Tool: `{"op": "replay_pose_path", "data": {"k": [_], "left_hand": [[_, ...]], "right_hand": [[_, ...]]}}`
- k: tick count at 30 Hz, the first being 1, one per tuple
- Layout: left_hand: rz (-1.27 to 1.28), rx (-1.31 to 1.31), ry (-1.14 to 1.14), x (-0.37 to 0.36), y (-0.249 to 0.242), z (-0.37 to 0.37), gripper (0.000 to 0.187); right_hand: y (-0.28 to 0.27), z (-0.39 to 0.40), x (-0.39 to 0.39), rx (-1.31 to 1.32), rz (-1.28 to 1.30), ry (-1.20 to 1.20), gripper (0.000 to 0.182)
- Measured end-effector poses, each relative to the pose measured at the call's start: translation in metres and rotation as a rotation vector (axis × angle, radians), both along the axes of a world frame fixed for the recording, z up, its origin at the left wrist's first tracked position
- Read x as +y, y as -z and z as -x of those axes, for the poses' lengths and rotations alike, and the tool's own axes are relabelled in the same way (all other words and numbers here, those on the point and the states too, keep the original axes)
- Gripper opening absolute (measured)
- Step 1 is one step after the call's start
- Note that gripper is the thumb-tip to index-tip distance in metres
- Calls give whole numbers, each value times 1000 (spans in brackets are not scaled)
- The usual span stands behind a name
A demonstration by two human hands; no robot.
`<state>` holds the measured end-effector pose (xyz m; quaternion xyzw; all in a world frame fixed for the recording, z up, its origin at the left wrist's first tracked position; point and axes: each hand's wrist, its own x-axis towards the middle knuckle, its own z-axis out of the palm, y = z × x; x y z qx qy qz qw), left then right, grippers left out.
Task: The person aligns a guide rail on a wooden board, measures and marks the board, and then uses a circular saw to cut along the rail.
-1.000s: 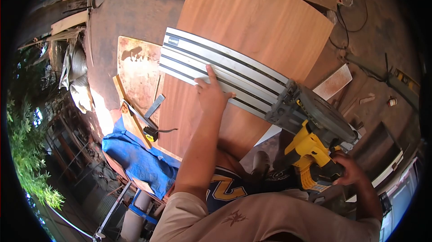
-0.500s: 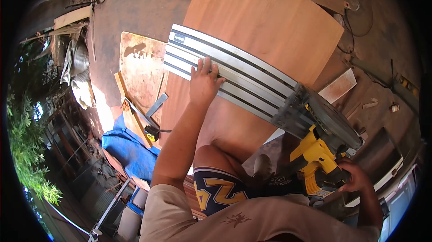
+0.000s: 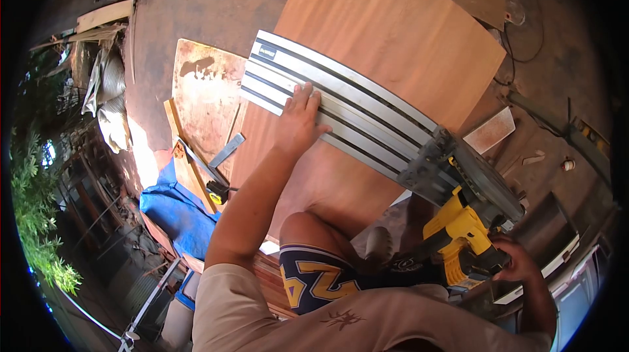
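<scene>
My left hand (image 3: pixel 303 119) lies flat on a silver guide rail (image 3: pixel 347 93) with dark strips, its thumb spread apart. The rail lies slantwise across a large reddish-brown plywood sheet (image 3: pixel 406 31). At the rail's right end sits a yellow and black track saw (image 3: pixel 468 231), its grey base on the rail. My right hand (image 3: pixel 517 259) is closed around the saw's rear handle; part of its grip is hidden. The saw's blade is not visible. One bent knee (image 3: pixel 311 231) is against the near edge of the sheet.
Left of the sheet are a stained board (image 3: pixel 203 80), a wooden square with a metal blade (image 3: pixel 190 168), a yellow tape measure (image 3: pixel 216 193) and a blue tarp (image 3: pixel 177 204). An offcut (image 3: pixel 490 130) and a cable (image 3: pixel 540 41) lie on the right.
The view has shifted slightly. My left hand stays flat on the rail and my right hand stays on the saw, which shows no clear movement along the rail.
</scene>
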<state>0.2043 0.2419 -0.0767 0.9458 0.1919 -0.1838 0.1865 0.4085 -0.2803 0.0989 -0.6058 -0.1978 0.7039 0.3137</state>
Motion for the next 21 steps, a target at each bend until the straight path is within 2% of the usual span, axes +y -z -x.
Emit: {"op": "replay_pose_path", "data": {"k": [4, 12, 21], "left_hand": [[-12, 52, -13, -12, -6, -7, 93], [-80, 80, -63, -22, -2, -10, 104], [-64, 55, -100, -25, -1, -12, 94]], "right_hand": [[-1, 5, -1, 10, 14, 45, 82], [15, 10, 2, -165, -209, 17, 72], [30, 24, -5, -388, -309, 80, 70]]}}
